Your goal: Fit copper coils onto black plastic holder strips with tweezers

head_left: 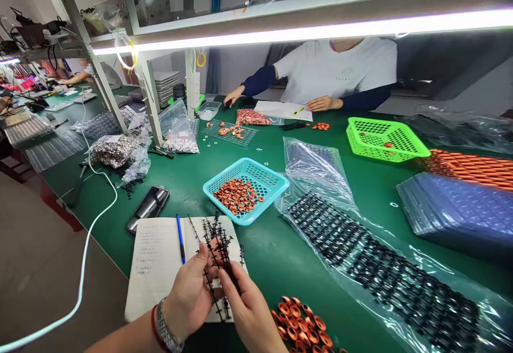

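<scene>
Both hands are together above an open notebook at the front of the table. Between them is a bunch of thin black plastic sprues with short side branches. My left hand closes round the bunch from the left, thumb up. My right hand pinches the bunch from the right, with its fingertips on the strips. A few strips overlap the notebook page. A blue pen lies on the notebook. Close to my right hand is a pile of orange-and-black rings.
Beyond the notebook stands a blue basket with similar rings. A long plastic bag of black parts lies to the right. A black case, a green basket and stacked blister trays surround the workspace. A person in white sits opposite.
</scene>
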Demonstrator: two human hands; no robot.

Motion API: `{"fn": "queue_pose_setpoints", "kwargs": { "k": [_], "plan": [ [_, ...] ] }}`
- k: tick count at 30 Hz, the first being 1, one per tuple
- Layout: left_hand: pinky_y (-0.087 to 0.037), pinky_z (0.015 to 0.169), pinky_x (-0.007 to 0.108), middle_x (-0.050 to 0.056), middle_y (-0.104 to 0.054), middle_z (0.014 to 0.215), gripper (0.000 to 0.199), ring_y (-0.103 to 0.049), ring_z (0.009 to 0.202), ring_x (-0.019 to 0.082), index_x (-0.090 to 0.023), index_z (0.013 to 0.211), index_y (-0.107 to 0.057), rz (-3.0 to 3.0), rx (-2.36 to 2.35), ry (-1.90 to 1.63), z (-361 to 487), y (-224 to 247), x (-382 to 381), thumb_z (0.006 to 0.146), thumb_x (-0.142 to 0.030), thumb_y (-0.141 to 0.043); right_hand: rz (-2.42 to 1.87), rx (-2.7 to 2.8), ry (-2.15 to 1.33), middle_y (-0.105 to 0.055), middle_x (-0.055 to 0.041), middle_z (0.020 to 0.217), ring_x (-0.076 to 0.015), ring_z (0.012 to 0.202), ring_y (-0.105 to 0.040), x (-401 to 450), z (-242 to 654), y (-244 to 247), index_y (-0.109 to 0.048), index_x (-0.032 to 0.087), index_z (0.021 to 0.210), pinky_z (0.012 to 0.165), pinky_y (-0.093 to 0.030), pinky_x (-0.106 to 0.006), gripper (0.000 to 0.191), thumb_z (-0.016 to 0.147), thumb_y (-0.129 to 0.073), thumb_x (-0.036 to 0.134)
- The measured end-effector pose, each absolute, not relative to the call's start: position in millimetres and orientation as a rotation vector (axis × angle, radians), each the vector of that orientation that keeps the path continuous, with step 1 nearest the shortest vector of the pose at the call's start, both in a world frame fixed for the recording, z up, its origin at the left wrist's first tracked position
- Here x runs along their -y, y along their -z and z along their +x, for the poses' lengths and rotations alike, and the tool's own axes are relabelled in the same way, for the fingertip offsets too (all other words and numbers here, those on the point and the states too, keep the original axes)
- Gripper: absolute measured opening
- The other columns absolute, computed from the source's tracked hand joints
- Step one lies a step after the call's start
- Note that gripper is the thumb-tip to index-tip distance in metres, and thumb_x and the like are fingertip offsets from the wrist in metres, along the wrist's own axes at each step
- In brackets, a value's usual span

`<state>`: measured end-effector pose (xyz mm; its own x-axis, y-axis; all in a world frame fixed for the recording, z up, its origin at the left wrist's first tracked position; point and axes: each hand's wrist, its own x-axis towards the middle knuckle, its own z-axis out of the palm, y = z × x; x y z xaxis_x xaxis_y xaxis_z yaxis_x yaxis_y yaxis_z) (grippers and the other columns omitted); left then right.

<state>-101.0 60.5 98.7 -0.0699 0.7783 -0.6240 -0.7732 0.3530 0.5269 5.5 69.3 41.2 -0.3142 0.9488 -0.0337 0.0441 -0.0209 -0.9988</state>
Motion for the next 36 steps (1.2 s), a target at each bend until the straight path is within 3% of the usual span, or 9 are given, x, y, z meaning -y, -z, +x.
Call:
{"fn": "queue_pose_setpoints", "kwargs": {
  "k": [4, 7, 10, 13, 17, 21, 27, 31, 36],
  "plan": [
    [-0.053, 0.085, 0.033, 0.011, -0.073, 0.098, 0.038, -0.068, 0.092, 0.021, -0.014, 0.125, -0.061, -0.041, -1.013, -1.372, -97.3, -100.1, -64.6, 0.103, -0.040, -0.044, -1.095, 1.587, -1.382, -0.065, -0.0146, 0.131, -0.0318, 0.123, -0.060, -67.1, 2.9, -26.7, -0.065, 0.019, 0.125, 0.105, -0.048, -0.045, 0.052, 0.085, -0.060, 0.053],
    [-0.052, 0.084, 0.034, 0.013, -0.070, 0.106, 0.042, -0.066, 0.098, 0.022, -0.015, 0.127, -0.060, -0.004, -0.981, -1.345, -103.8, -101.4, -65.6, 0.102, -0.045, -0.044, -1.094, 1.640, -1.312, -0.066, -0.0146, 0.129, -0.0291, 0.120, -0.063, -75.3, 5.6, -26.6, -0.062, 0.018, 0.126, 0.103, -0.050, -0.042, 0.049, 0.090, -0.053, 0.050],
    [-0.051, 0.088, 0.036, 0.011, -0.066, 0.117, 0.039, -0.061, 0.107, 0.023, -0.021, 0.127, -0.060, 0.133, -0.997, -1.446, -124.2, -101.3, -63.5, 0.096, -0.043, -0.058, -1.175, 1.681, -1.222, -0.068, -0.0152, 0.123, -0.0279, 0.114, -0.065, -93.9, 12.6, -29.8, -0.061, 0.016, 0.123, 0.099, -0.052, -0.040, 0.047, 0.092, -0.047, 0.050],
    [-0.046, 0.097, 0.038, 0.009, -0.064, 0.123, 0.049, -0.056, 0.119, 0.025, -0.025, 0.126, -0.061, 0.304, -1.091, -1.590, -154.8, -97.7, -57.3, 0.083, -0.043, -0.075, -1.286, 1.718, -1.138, -0.068, -0.0168, 0.121, -0.0304, 0.113, -0.064, -114.6, 16.9, -26.4, -0.061, 0.015, 0.122, 0.099, -0.050, -0.044, 0.048, 0.091, -0.045, 0.049],
    [-0.039, 0.105, 0.037, 0.008, -0.064, 0.123, 0.054, -0.051, 0.125, 0.026, -0.026, 0.122, -0.062, 0.498, -1.307, -1.631, -196.0, -86.3, -38.9, 0.076, -0.047, -0.080, -1.382, 1.831, -1.038, -0.068, -0.0179, 0.119, -0.0319, 0.112, -0.063, -128.8, 12.6, -16.4, -0.060, 0.013, 0.122, 0.098, -0.049, -0.046, 0.051, 0.086, -0.042, 0.044],
    [-0.037, 0.107, 0.037, 0.007, -0.064, 0.117, 0.051, -0.053, 0.121, 0.025, -0.025, 0.119, -0.062, 0.636, -1.508, -1.613, -221.4, -69.2, -15.7, 0.077, -0.050, -0.078, -1.485, 1.938, -0.883, -0.063, -0.0225, 0.117, -0.0379, 0.114, -0.058, -119.0, 9.7, -13.3, -0.055, 0.005, 0.130, 0.100, -0.045, -0.052, 0.067, 0.084, -0.043, 0.052],
    [-0.047, 0.095, 0.037, 0.007, -0.067, 0.104, 0.049, -0.062, 0.100, 0.023, -0.022, 0.114, -0.064, 0.730, -1.387, -1.357, -202.2, -59.0, -8.5, 0.077, -0.050, -0.078, -1.679, 2.071, -0.623, -0.035, -0.0349, 0.148, -0.0471, 0.138, -0.035, -89.1, 5.2, -6.5, -0.032, -0.007, 0.146, 0.107, -0.036, -0.056, 0.095, 0.080, -0.059, 0.056],
    [-0.049, 0.094, 0.038, 0.008, -0.069, 0.106, 0.049, -0.063, 0.099, 0.022, -0.022, 0.117, -0.062, 0.718, -1.151, -1.227, -175.5, -65.0, -18.9, 0.078, -0.044, -0.079, -1.750, 2.115, -0.491, -0.032, -0.0385, 0.149, -0.0481, 0.138, -0.036, -85.2, -13.8, -2.0, -0.028, -0.009, 0.147, 0.105, -0.038, -0.055, 0.092, 0.085, -0.060, 0.051],
    [-0.045, 0.101, 0.039, 0.008, -0.068, 0.106, 0.048, -0.061, 0.107, 0.024, -0.021, 0.115, -0.064, 0.682, -1.150, -1.324, -176.3, -64.0, -20.0, 0.076, -0.043, -0.081, -1.746, 2.134, -0.387, -0.040, -0.0342, 0.145, -0.0476, 0.131, -0.043, -95.5, -25.3, -0.7, -0.033, -0.006, 0.146, 0.104, -0.039, -0.055, 0.083, 0.084, -0.064, 0.040]
  ]
}}
